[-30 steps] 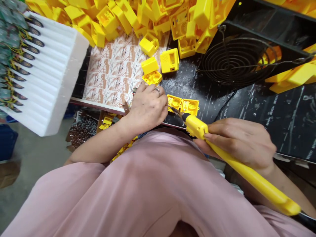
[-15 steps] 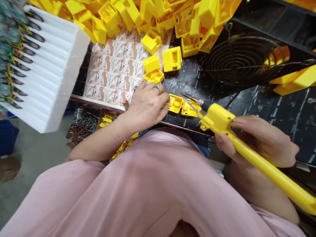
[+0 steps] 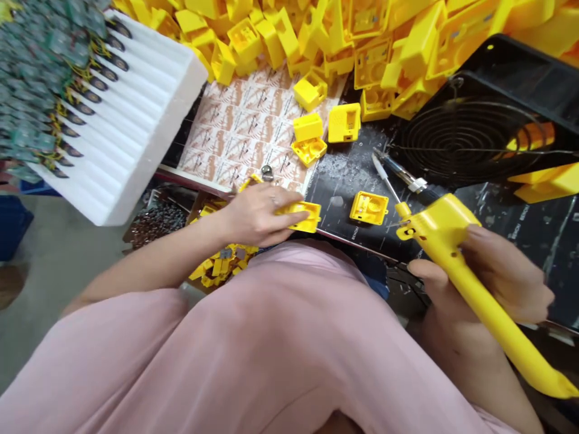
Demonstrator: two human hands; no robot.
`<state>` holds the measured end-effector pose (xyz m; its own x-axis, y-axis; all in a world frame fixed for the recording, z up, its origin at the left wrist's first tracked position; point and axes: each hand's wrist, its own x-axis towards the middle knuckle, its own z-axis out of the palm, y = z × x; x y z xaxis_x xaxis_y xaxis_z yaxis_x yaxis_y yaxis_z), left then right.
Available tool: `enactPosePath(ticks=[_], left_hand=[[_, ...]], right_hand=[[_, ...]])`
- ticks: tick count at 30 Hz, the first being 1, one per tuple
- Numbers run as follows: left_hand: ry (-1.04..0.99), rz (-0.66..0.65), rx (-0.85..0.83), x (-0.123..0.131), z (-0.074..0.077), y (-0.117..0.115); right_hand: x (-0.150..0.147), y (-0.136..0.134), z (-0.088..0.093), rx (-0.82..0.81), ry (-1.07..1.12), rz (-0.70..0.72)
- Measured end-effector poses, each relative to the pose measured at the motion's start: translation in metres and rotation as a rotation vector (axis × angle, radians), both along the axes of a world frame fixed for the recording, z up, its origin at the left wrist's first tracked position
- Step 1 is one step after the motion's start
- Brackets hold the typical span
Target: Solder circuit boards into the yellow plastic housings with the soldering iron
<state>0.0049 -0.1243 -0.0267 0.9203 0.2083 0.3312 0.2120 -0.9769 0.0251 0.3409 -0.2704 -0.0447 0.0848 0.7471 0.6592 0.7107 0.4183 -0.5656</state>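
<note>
My left hand (image 3: pixel 262 211) has its fingers on a small yellow plastic housing (image 3: pixel 310 218) at the table's front edge. Part of that housing is hidden under the fingers. To its right, a second open housing (image 3: pixel 368 208) lies hollow side up. A yellow piece (image 3: pixel 250 182) and a small round metallic item (image 3: pixel 267 173) are just beyond my left hand. My right hand (image 3: pixel 506 277) grips a yellow soldering gun (image 3: pixel 452 241). Its metal tip and thin feed tube point up and left over the black surface, apart from both housings.
A heap of yellow housings (image 3: pixel 280 36) covers the back of the table. A black fan with a wire guard (image 3: pixel 456 144) stands at right. At left, a white foam block (image 3: pixel 149 108) holds wired round parts beside many circuit boards (image 3: pixel 40 78). Boxes of small parts (image 3: pixel 158 220) sit below the edge.
My left hand has drawn one housing leftward, away from the one it lay beside. The soldering gun's tip has moved up and away from the housings. The camera view has shifted left.
</note>
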Motion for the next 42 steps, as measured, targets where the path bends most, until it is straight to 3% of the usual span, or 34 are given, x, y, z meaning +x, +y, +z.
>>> enactPosePath(ticks=[4,6,8,10,13,17,22,25,28,30,32,35,38,42], left_hand=[[0.189,0.111,-0.273,-0.075,0.039,-0.002],[0.135,0.208,-0.312,-0.09,0.045,0.0],[-0.035,0.404,-0.265,-0.08,0.038,0.008],[-0.127,0.56,-0.2,-0.048,0.024,0.023],[-0.012,0.481,-0.222,0.014,0.007,0.056],[0.214,0.503,-0.393,0.067,0.008,0.081],[0.32,0.592,-0.449,0.074,0.019,0.057],[0.32,0.7,-0.461,0.057,0.021,0.055],[0.37,0.826,-0.31,0.036,0.022,0.061],[0.29,0.777,-0.162,0.026,0.023,0.056],[0.177,0.557,-0.079,0.024,0.021,0.041],[0.181,0.252,-0.085,0.037,0.011,0.015],[0.234,0.235,-0.16,0.059,0.001,0.005],[0.198,0.218,-0.303,0.067,0.002,0.021]], right_hand=[[-0.009,0.017,0.02,0.169,-0.285,-0.004],[-0.015,0.025,0.03,0.156,-0.326,0.054],[-0.02,0.033,0.035,0.161,-0.401,0.117],[-0.022,0.041,0.036,0.182,-0.507,0.138],[-0.023,0.049,0.029,0.152,-0.617,0.122],[-0.02,0.053,0.015,-0.021,-0.656,0.159],[-0.022,0.053,0.006,-0.015,-0.573,0.14],[-0.026,0.054,0.004,-0.021,-0.553,0.148],[-0.026,0.055,0.001,-0.035,-0.561,0.152],[-0.026,0.055,-0.001,-0.049,-0.546,0.158],[-0.026,0.055,-0.003,-0.07,-0.53,0.179],[-0.028,0.054,-0.003,-0.103,-0.496,0.188],[-0.029,0.053,-0.001,-0.124,-0.444,0.214],[-0.028,0.052,0.002,-0.144,-0.458,0.246]])
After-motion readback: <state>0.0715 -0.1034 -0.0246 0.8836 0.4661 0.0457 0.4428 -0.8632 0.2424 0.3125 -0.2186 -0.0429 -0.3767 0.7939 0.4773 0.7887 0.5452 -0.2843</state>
